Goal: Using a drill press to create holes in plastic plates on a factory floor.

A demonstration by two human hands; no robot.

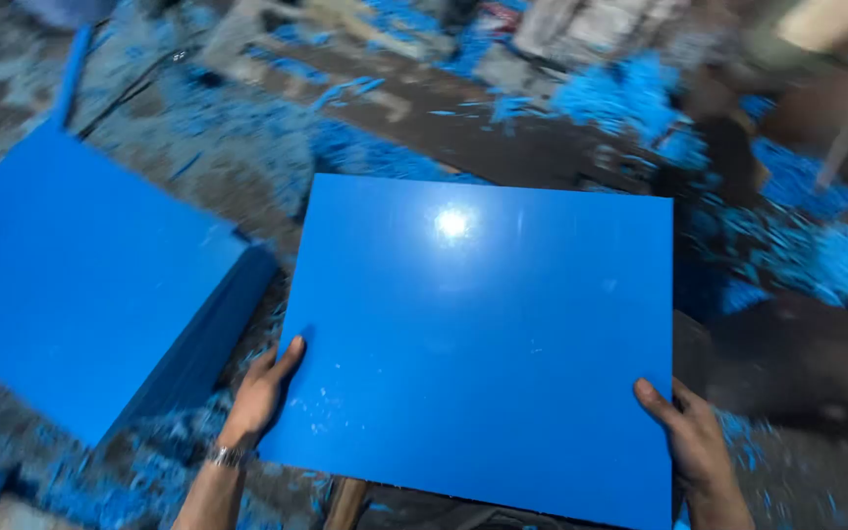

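Glossy blue sheet (483,344) is held flat, face up, centre frame, a lamp glare on its upper half. Left hand (262,393) clamps the near-left edge, thumb on top, fingers hidden under; right hand (694,447) does the same at the near-right corner. Both closed on the sheet, a wide two-point grip that keeps a big thin panel level. To the left, apart from it, sits a stack of matching blue sheets (90,285). Blue shavings (797,255) litter the dark work surface (503,147) all round. Metal wristband (228,456) on left wrist.
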